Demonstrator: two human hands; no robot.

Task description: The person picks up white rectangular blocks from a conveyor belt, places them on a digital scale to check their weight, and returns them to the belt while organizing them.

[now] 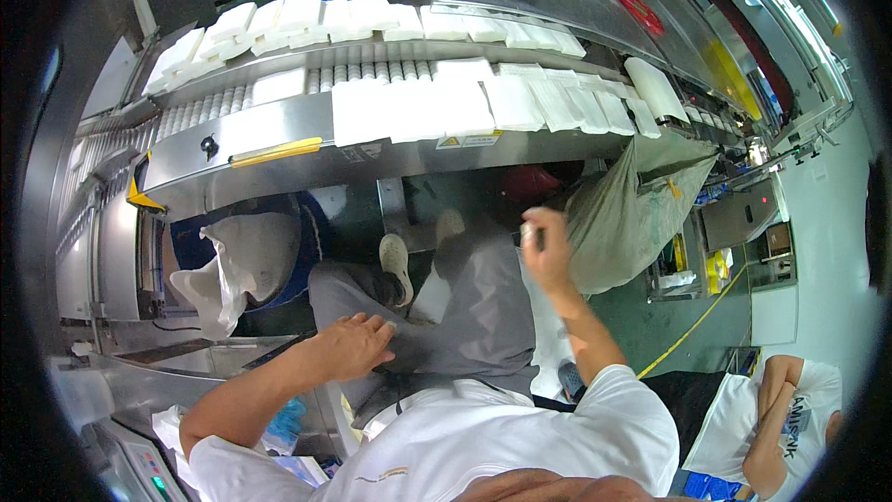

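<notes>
I'm watching a row of white stacks (441, 112) that are lying along the near edge of the steel bench (269, 138), with neither hand touching them. The right hand (548, 249) is hanging on the near side of the bench with its fingers curling; something dark is showing between them, and I can't tell whether it is gripping anything. The left hand (351, 346), farther from the bench, is lying loose over the grey trousers (474, 302), apparently holding nothing. I'm judging that a knuckle brushing the bench's edge could be sending stacks to the floor (613, 325), and that the sack (604, 228) hanging near the bench's right end could be snagging an arm. On the bench's front, a yellow strip (276, 151) and a triangle-marked warning label (467, 141) are showing, their print not resolving for me. Well to the right of the bench, a co-worker (764, 418) is wearing a white shirt carrying dark lettering (793, 428).
</notes>
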